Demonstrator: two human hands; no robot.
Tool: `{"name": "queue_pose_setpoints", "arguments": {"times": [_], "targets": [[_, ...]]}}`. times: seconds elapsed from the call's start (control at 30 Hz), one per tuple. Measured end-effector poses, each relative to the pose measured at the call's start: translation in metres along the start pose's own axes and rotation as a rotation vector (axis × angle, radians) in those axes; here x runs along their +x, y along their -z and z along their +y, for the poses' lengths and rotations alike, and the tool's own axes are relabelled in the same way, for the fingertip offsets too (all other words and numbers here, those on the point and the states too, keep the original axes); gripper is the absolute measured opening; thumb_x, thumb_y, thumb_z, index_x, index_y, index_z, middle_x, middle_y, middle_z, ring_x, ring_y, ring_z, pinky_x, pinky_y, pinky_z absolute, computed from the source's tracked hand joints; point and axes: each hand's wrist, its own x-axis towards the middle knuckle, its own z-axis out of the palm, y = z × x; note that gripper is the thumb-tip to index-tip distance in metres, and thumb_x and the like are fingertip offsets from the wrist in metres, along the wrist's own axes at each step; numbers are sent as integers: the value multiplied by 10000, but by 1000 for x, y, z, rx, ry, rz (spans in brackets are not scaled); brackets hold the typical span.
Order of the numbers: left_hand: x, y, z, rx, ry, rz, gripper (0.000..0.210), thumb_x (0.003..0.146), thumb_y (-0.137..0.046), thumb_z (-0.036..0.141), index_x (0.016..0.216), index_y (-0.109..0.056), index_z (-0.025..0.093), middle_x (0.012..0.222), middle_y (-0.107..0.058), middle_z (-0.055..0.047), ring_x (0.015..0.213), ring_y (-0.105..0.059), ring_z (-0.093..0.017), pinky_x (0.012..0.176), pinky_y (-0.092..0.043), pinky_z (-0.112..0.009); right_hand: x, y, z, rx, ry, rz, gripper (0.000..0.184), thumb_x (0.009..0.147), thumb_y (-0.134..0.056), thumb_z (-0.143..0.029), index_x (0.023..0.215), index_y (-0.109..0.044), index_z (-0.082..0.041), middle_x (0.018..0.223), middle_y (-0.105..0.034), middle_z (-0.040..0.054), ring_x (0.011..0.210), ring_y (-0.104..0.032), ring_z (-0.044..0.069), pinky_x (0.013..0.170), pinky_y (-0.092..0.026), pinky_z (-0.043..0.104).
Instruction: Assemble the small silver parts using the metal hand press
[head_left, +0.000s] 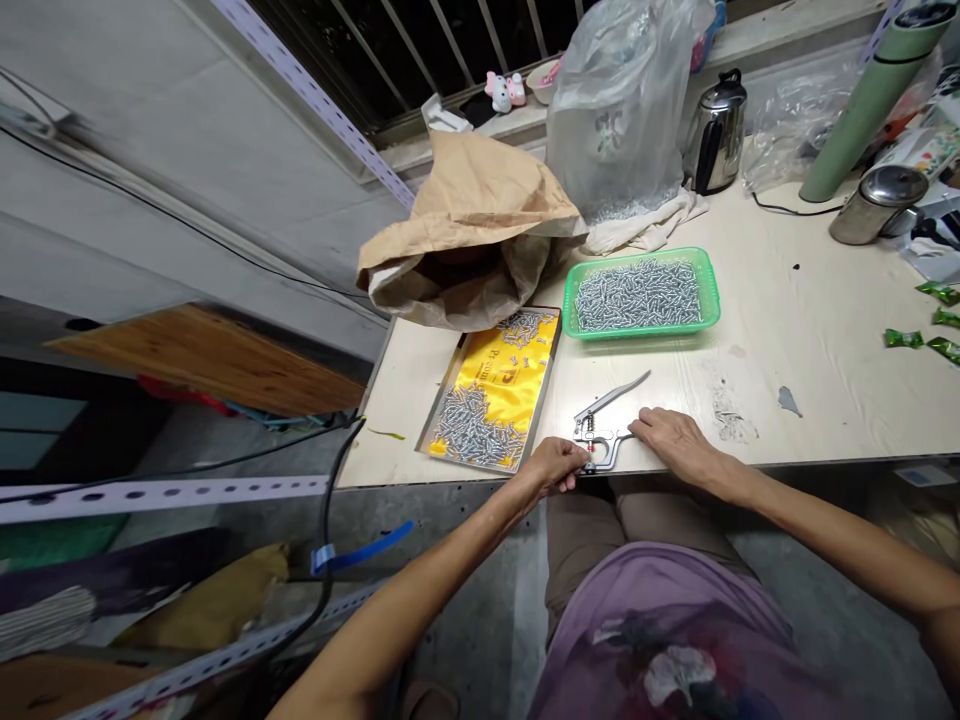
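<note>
Silver hand pliers (pixel 616 448) with a spring and a long raised lever lie at the table's front edge, their jaw pointing to my left hand. My right hand (pixel 679 445) grips the end of the lower handle, fingers bent over it. At the jaw, my left hand (pixel 556 464) is closed in a pinch; whatever its fingertips hold is too small or hidden to make out. Left of the pliers is a shallow tray (pixel 541 385) lined with yellow cloth, bearing small silver metal pieces (pixel 476 428). A green plastic basket (pixel 641 333) behind the pliers is full of similar pieces.
An open brown paper bag (pixel 480 205) stands behind the tray. Farther back are a large plastic bag (pixel 622 120), a metal kettle (pixel 718 135) and a green flask (pixel 862 120). Green-wrapped sweets (pixel 904 339) lie at the right. A purple perforated rail (pixel 315 100) rises at the left.
</note>
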Motion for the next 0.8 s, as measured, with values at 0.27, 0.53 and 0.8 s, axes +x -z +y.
{"name": "queue_pose_setpoints", "arguments": {"times": [0.27, 0.53, 0.8], "targets": [[-3, -2, 2, -41, -4, -26, 230, 801, -651, 257, 642, -547, 127, 401, -461, 88, 301, -434, -43, 355, -342, -143, 2, -2, 6, 79, 1, 1, 166, 944, -433, -136, 971, -590, -183, 927, -572, 59, 795, -506, 169, 600, -286, 279], [-10, -6, 3, -106, -1, -14, 219, 819, -638, 269, 683, -539, 129, 404, -479, 85, 293, -452, -48, 340, -338, -135, 51, 5, 26, -82, -28, 93, 265, 911, -394, -43, 1037, -588, -171, 1014, -574, 96, 915, -468, 211, 704, -306, 311], [-7, -7, 0, -124, 16, -15, 251, 804, -666, 321, 702, -539, 131, 377, -460, 90, 303, -477, -62, 344, -347, -133, 88, 7, 42, -202, 88, 70, 234, 928, -416, -98, 864, -634, -158, 857, -617, 90, 894, -451, 225, 712, -281, 334]]}}
